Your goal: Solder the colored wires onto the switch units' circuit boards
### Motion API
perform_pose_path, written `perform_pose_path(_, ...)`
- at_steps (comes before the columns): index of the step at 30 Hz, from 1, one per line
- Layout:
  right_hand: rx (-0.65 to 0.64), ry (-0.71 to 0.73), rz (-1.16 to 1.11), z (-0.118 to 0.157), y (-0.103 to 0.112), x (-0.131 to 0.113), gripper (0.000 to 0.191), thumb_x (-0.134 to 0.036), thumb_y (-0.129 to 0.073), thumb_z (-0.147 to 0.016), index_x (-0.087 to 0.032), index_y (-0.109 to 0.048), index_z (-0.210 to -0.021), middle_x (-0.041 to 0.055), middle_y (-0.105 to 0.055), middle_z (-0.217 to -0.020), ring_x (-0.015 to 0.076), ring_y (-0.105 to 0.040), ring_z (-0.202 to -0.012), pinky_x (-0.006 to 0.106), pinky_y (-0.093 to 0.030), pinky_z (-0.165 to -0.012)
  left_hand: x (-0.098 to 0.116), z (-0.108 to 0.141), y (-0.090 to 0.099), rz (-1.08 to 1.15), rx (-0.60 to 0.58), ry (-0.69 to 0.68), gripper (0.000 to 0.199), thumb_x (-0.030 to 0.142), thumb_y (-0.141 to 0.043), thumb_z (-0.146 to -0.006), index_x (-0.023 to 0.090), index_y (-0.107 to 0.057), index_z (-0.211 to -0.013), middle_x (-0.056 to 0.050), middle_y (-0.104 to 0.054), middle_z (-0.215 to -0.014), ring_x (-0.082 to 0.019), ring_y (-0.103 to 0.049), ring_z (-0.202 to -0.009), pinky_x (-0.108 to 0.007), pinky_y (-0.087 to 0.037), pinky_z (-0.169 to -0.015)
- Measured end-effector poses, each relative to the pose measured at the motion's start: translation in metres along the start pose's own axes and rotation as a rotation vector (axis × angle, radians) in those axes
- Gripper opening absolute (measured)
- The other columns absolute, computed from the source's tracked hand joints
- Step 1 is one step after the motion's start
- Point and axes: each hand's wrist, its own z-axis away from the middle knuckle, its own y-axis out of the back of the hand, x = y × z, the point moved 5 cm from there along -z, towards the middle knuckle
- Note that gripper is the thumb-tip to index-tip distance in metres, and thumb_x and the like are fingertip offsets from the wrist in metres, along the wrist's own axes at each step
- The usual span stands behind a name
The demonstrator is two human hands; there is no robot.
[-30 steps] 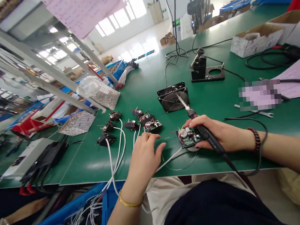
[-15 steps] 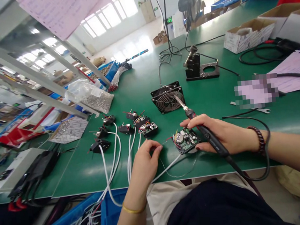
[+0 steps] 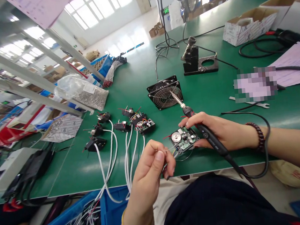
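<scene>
My right hand [image 3: 214, 131] is wrapped round a black soldering iron [image 3: 209, 136], its metal tip pointing up and left in front of a black fan [image 3: 165, 96]. The same hand's fingertips touch the edges of an open circuit board unit [image 3: 185, 139] with a round silver part. Just left of the board, my left hand [image 3: 154, 164] pinches a thin wire [image 3: 172, 148] between thumb and finger; the wire's end reaches the board's left side. Several black units [image 3: 96, 144] with white cables lie on the green table further left.
Behind the fan stands a black iron holder [image 3: 191, 61]. A wrench [image 3: 262, 104] and pink papers [image 3: 295, 64] lie at the right, near an open carton [image 3: 249, 26]. A blue bin [image 3: 114, 213] with cabled units is below the front edge.
My left hand has moved right and turned, bringing the thin wire to the board. The board has tilted and shifted slightly left in my right hand's fingers. The camera view has shifted a little.
</scene>
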Motion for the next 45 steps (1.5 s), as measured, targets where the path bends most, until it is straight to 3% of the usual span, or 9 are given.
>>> perform_pose_path(3, 0.007, 0.021, -0.013, -0.001, 0.000, -0.002, 0.048, -0.037, -0.081, -0.107, -0.029, -0.055, -0.147, 0.0128, -0.077, -0.143, 0.0283, -0.077, -0.133, 0.046, -0.064, -0.116, -0.008, -0.005, 0.013, 0.119, 0.017, 0.033, 0.023, 0.041, -0.080, -0.107, 0.023, -0.068, -0.098, 0.005, -0.064, -0.067, -0.005, -0.031, -0.047, -0.018, -0.027, -0.050)
perform_pose_path(5, 0.007, 0.012, 0.012, -0.001, 0.000, -0.002, 0.048, -0.037, -0.080, -0.106, -0.029, -0.055, -0.147, 0.0131, -0.077, -0.143, 0.0285, -0.078, -0.131, 0.045, -0.066, -0.112, -0.009, -0.012, 0.023, 0.153, 0.136, -0.020, 0.026, 0.041, -0.089, -0.099, 0.023, -0.071, -0.095, 0.004, -0.068, -0.076, -0.002, -0.024, -0.045, -0.018, -0.022, -0.047)
perform_pose_path(10, 0.041, 0.029, 0.049, -0.002, 0.006, -0.009, 0.042, -0.030, -0.076, -0.107, -0.029, -0.058, -0.145, 0.0132, -0.077, -0.148, 0.0278, -0.078, -0.136, 0.044, -0.065, -0.116, -0.011, -0.028, 0.032, -0.003, 0.397, -0.145, 0.039, 0.048, -0.105, -0.078, 0.020, -0.078, -0.087, 0.004, -0.063, -0.074, -0.005, -0.039, -0.053, -0.018, -0.033, -0.048)
perform_pose_path(17, 0.279, 0.042, 0.092, -0.003, 0.035, -0.034, 0.040, -0.018, -0.070, -0.106, -0.036, -0.070, -0.142, 0.0035, -0.087, -0.128, 0.0255, -0.085, -0.118, 0.043, -0.069, -0.107, -0.017, -0.017, 0.025, -0.083, 0.402, -0.212, 0.041, 0.049, -0.104, -0.081, 0.020, -0.075, -0.076, 0.003, -0.059, -0.077, -0.009, -0.045, -0.063, -0.021, -0.037, -0.056)
perform_pose_path(22, 0.529, -0.013, -0.030, 0.006, 0.051, -0.045, 0.025, -0.038, -0.074, -0.109, -0.040, -0.080, -0.133, 0.0034, -0.087, -0.108, 0.0271, -0.083, -0.086, 0.048, -0.073, -0.082, -0.010, 0.001, 0.018, -0.175, 0.410, -0.376, 0.025, 0.040, -0.092, -0.095, 0.024, -0.077, -0.082, 0.001, -0.053, -0.077, -0.015, -0.047, -0.075, -0.024, -0.041, -0.064)
perform_pose_path(26, 0.674, -0.039, -0.051, 0.011, 0.058, -0.045, 0.026, -0.055, -0.074, -0.107, -0.036, -0.088, -0.118, 0.0078, -0.084, -0.100, 0.0281, -0.075, -0.079, 0.047, -0.068, -0.066, -0.015, 0.003, 0.019, -0.098, 0.375, -0.297, 0.025, 0.041, -0.092, -0.095, 0.023, -0.078, -0.084, 0.001, -0.052, -0.079, -0.013, -0.043, -0.070, -0.024, -0.038, -0.060)
perform_pose_path(31, 0.727, -0.142, -0.223, 0.010, 0.059, -0.039, 0.025, -0.057, -0.083, -0.102, -0.032, -0.088, -0.103, 0.0050, -0.079, -0.090, 0.0194, -0.066, -0.063, 0.037, -0.056, -0.051, -0.025, -0.008, 0.022, -0.001, 0.399, -0.139, 0.038, 0.046, -0.099, -0.086, 0.019, -0.075, -0.077, 0.002, -0.054, -0.078, -0.008, -0.038, -0.060, -0.020, -0.034, -0.052)
perform_pose_path(39, 0.638, -0.142, -0.279, 0.007, 0.050, -0.030, 0.027, -0.052, -0.083, -0.103, -0.027, -0.082, -0.096, 0.0020, -0.074, -0.081, 0.0159, -0.064, -0.055, 0.030, -0.049, -0.044, -0.022, -0.012, 0.019, -0.069, 0.450, -0.201, 0.038, 0.048, -0.100, -0.085, 0.019, -0.076, -0.079, 0.002, -0.056, -0.077, -0.009, -0.043, -0.064, -0.019, -0.041, -0.056)
perform_pose_path(45, 0.571, -0.126, -0.161, 0.009, 0.043, -0.031, 0.023, -0.049, -0.076, -0.109, -0.028, -0.083, -0.102, 0.0031, -0.077, -0.086, 0.0181, -0.065, -0.057, 0.035, -0.050, -0.049, -0.022, -0.010, 0.019, -0.076, 0.453, -0.227, 0.038, 0.047, -0.099, -0.087, 0.020, -0.074, -0.077, 0.002, -0.055, -0.078, -0.010, -0.045, -0.066, -0.021, -0.044, -0.059)
